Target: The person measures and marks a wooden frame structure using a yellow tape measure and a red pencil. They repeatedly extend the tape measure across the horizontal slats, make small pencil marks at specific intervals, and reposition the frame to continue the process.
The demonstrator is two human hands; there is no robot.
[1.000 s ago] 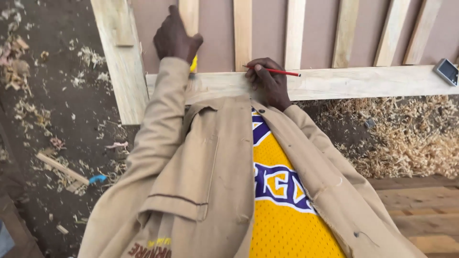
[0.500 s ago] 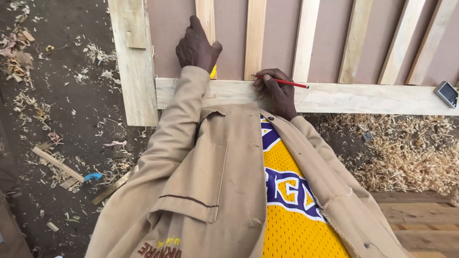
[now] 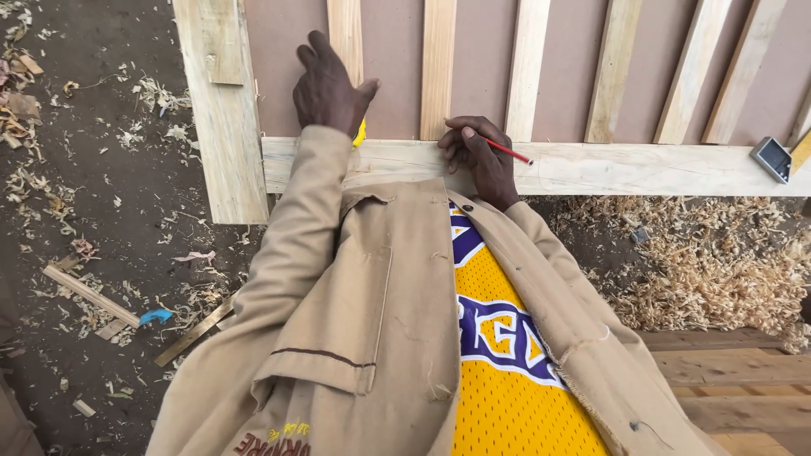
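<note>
My left hand rests on a vertical wooden slat of a slatted frame, covering a yellow tool of which only a sliver shows. My right hand grips a red pencil and rests on the pale horizontal rail of the frame. The pencil points right along the rail. A brown board lies behind the slats. My tan jacket sleeves and yellow jersey fill the lower middle.
A thick plank forms the frame's left side. A small grey square tool sits on the rail at far right. Wood shavings pile below the rail. Offcuts and a blue scrap lie on the dirt at left.
The view has shifted, so the frame and both hands sit lower and further right in the picture. Both hands keep their places on the slat and rail.
</note>
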